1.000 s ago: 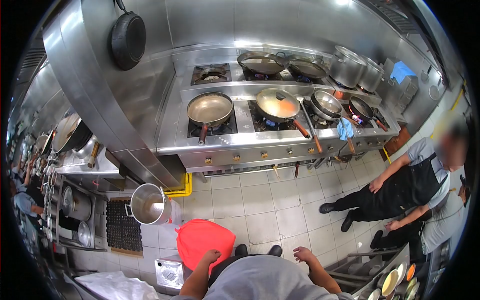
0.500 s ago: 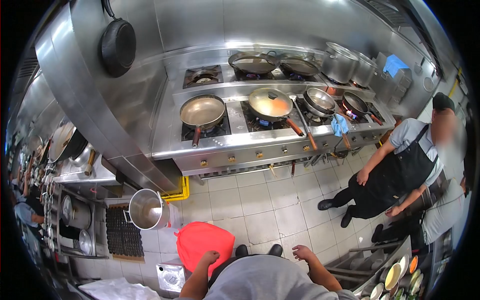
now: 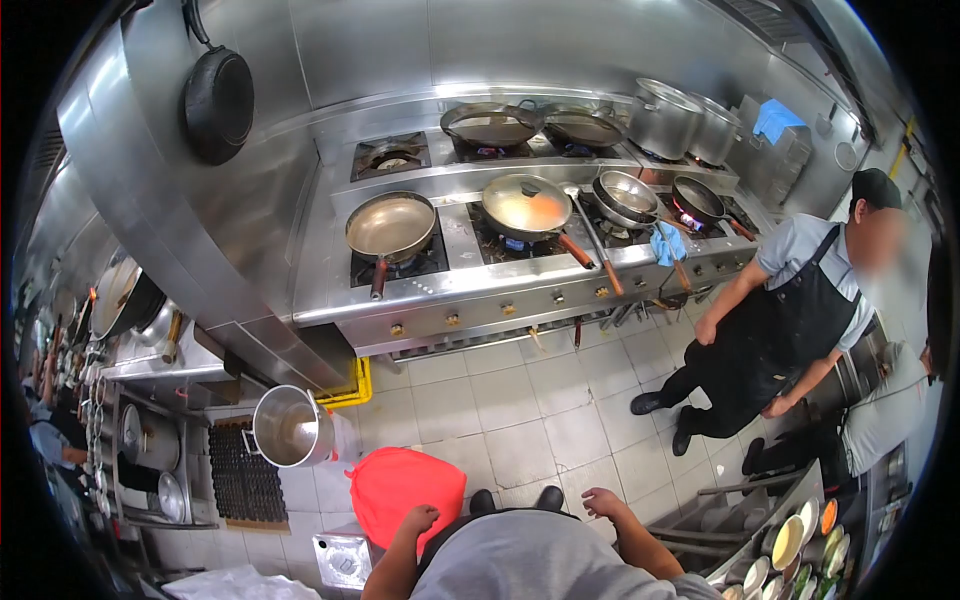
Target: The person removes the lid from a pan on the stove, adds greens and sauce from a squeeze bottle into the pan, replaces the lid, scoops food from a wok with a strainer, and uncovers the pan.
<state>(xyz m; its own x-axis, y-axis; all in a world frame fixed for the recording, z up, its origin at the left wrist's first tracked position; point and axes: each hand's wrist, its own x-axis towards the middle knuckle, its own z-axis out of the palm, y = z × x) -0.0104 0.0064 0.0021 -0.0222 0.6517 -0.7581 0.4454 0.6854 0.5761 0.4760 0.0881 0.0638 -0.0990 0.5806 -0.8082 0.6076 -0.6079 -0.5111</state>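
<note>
My left hand (image 3: 421, 519) hangs by my side at the lower middle, its fingers loosely curled with nothing seen in them. It is in front of a red cloth-like bundle (image 3: 405, 494) that sits low on the floor; I cannot tell whether they touch. My right hand (image 3: 602, 503) hangs on the other side, fingers partly apart and holding nothing. Across the floor stands a stove. On it are a wide pan (image 3: 391, 226), a glass-lidded pan (image 3: 526, 205) with orange food inside, stacked pans (image 3: 627, 198) and a small skillet (image 3: 698, 200). A long-handled ladle (image 3: 596, 240) lies between pans.
A person in a black apron (image 3: 775, 320) stands at the right, another person (image 3: 890, 415) behind. A metal pot (image 3: 292, 428) stands at left by a black mat (image 3: 246, 473). Food containers (image 3: 788, 540) fill the lower right. Flames show under several pans; stockpots (image 3: 664, 118) stand behind.
The view has turned slightly, so the stove appears farther left. The aproned person's lower hand has come nearer the body. My hands stay almost where they were.
</note>
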